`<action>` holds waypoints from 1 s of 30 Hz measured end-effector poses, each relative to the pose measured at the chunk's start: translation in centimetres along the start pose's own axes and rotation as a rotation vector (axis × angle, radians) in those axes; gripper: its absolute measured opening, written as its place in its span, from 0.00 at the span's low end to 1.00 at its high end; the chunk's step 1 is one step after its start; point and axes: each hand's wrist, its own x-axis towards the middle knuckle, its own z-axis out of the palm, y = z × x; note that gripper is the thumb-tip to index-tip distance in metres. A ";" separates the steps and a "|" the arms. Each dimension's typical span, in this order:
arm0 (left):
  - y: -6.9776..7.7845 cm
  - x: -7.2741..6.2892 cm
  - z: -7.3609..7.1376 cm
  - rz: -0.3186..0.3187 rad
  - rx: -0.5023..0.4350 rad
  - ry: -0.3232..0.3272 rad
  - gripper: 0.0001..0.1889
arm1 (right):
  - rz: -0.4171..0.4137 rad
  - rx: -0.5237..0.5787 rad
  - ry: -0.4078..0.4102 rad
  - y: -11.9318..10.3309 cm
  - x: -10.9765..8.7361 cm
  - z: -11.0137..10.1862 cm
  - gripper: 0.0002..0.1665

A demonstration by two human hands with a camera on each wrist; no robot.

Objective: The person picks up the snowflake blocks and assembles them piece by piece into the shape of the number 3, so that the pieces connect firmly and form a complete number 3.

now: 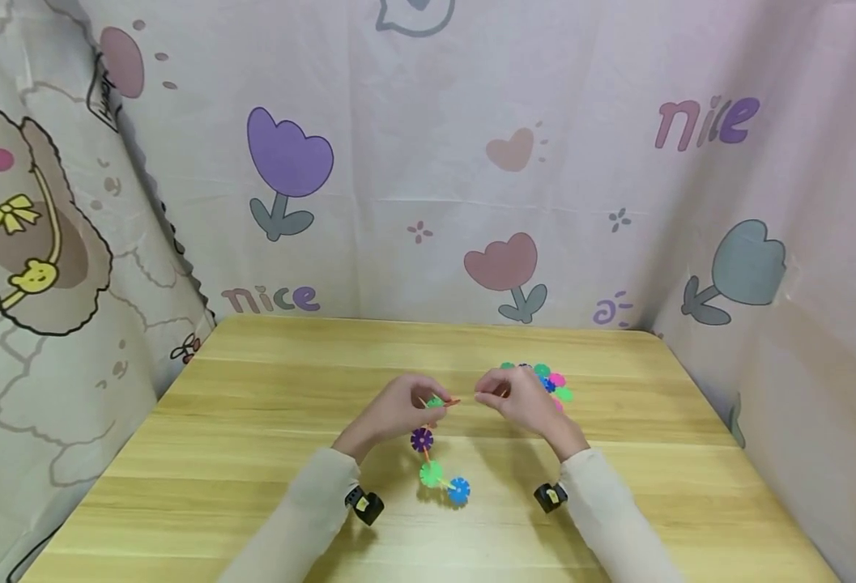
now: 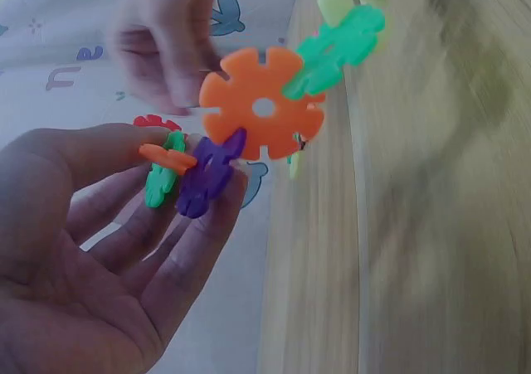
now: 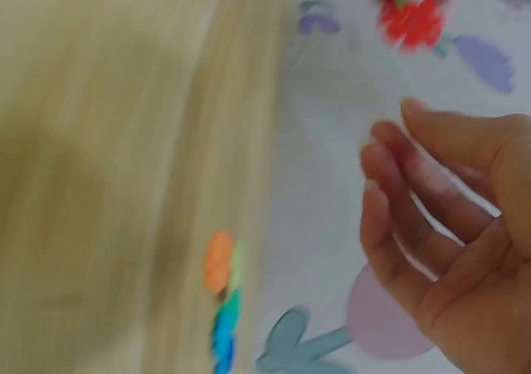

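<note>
This is a curtained-off nook — tulip-printed cloth (image 1: 413, 162) hangs behind and beside a wood-grained table (image 1: 296, 380).

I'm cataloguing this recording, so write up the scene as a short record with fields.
Left hand: pinches a chain of notched discs
Right hand: fingers loosely curved, holding nothing, apart from the chain
Chain colours: red, green, orange, purple, yellow, blue
Table: wood-grain top
Other discs: multicoloured group on the table, partly hidden by the right hand in the head view
Backdrop: pale cloth printed with flowers, hearts and "nice"
</note>
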 end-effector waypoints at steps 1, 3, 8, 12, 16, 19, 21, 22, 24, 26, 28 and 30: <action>0.0 -0.1 -0.1 -0.006 0.006 0.006 0.10 | 0.036 -0.024 -0.009 0.6 0.1 -0.1 0.04; -0.2 -0.1 -0.3 -0.010 0.010 0.008 0.10 | 0.112 -0.072 -0.024 2.0 0.3 -0.1 0.06; -0.5 -0.1 -0.4 -0.006 -0.009 -0.017 0.12 | 0.206 -0.155 -0.065 5.0 0.3 -0.3 0.09; -0.7 -0.1 -0.4 0.003 -0.007 -0.018 0.14 | 0.177 -0.191 -0.100 5.9 0.5 -0.3 0.11; -0.8 -0.1 -0.4 0.003 0.001 -0.021 0.15 | 0.170 -0.215 -0.117 6.2 1.0 0.1 0.13; -0.8 -0.2 -0.4 0.000 0.000 -0.040 0.16 | 0.153 -0.233 -0.118 6.3 1.2 0.4 0.12; -0.8 -0.2 -0.3 -0.001 0.004 -0.057 0.17 | 0.150 -0.230 -0.119 6.2 1.2 0.5 0.12; -0.8 -0.2 -0.3 0.001 0.004 -0.065 0.17 | 0.152 -0.227 -0.119 6.2 1.2 0.5 0.11; -0.8 -0.2 -0.3 0.000 0.002 -0.081 0.18 | 0.156 -0.224 -0.123 6.0 1.2 0.5 0.12; -0.8 -0.2 -0.3 -0.002 -0.005 -0.091 0.19 | 0.168 -0.213 -0.130 5.8 1.1 0.4 0.13; -1.0 -0.3 -0.2 -0.008 -0.017 -0.095 0.19 | 0.161 -0.198 -0.148 5.4 1.1 0.2 0.13; -1.2 -0.4 -0.2 -0.011 -0.023 -0.096 0.19 | 0.145 -0.179 -0.164 5.0 1.0 0.0 0.11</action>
